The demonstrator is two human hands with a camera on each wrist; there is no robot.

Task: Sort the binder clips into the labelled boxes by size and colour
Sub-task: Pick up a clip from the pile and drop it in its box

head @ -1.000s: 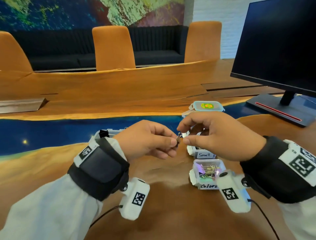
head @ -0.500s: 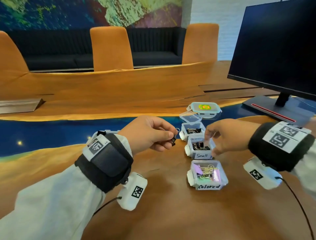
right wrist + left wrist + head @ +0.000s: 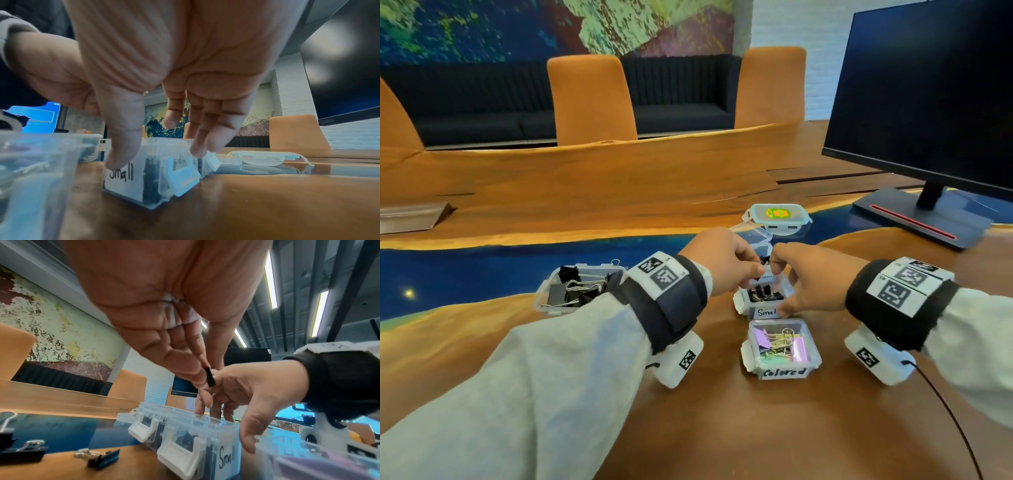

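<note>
Change: since half a second ago the left hand [image 3: 726, 260] has been carried rightward and farther, from a spot left of the boxes to above the "Small" box [image 3: 763, 301]; the right hand [image 3: 815, 277] has been kept at that box.
Held clip: a small black binder clip [image 3: 211, 376] is pinched between the left thumb and fingertips, above the far part of the "Small" box, just beside the right forefinger.
Left fingers: curled narrowly round the clip.
Right fingers: spread fairly wide and bent downward over the "Small" box; the thumb [image 3: 123, 146] is laid on the near labelled wall, the other fingertips [image 3: 198, 151] are at the far rim. Whether the box is squeezed cannot be told.
"Small" box: open, black clips are seen inside.
Box beyond: a further open clear box [image 3: 756, 240] is set just beyond, mostly hidden by the hands; its label cannot be read in full.
"Colored" box: [image 3: 780, 346] placed just near of the "Small" box, pastel clips with gold handles are held in it.
Left tub: a clear tub [image 3: 578, 287] with larger black clips is set well left, behind the left wrist.
Loose clips: black clips [image 3: 100, 459] are seen lying on the table [image 3: 756, 428] at the left.
Lid: a blue-rimmed lid [image 3: 777, 214] is lying farther off.
Monitor: [image 3: 928, 96] stands at the far right.
</note>
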